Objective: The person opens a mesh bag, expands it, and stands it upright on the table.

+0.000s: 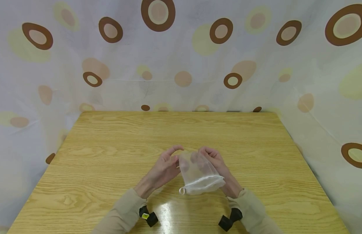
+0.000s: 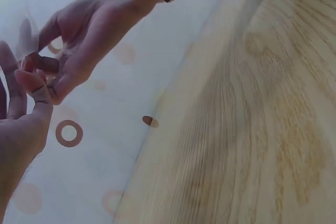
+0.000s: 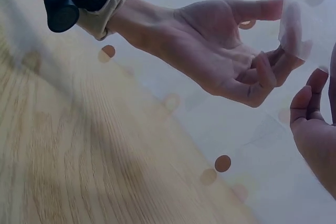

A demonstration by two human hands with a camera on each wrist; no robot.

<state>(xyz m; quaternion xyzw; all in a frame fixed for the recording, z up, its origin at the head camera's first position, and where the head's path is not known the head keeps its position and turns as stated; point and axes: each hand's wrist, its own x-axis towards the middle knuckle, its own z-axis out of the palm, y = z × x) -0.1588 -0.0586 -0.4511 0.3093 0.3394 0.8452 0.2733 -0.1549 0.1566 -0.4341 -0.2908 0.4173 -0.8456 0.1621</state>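
A small sheer white drawstring bag hangs between my hands above the table, its gathered end with a white cord toward me and a small loop at its left. My right hand grips the bag's far right corner, fingers curled. Beside the left edge, my left hand has thumb and index finger spread apart, fingertips at the fabric. Through the thin bag in the right wrist view, part of the left hand shows. The left wrist view catches both hands at its left side, the right hand above.
The wooden table spreads below both hands. A patterned curtain with brown and peach ovals stands behind it and along both sides. A black wrist device sits on the left sleeve, and another on the right.
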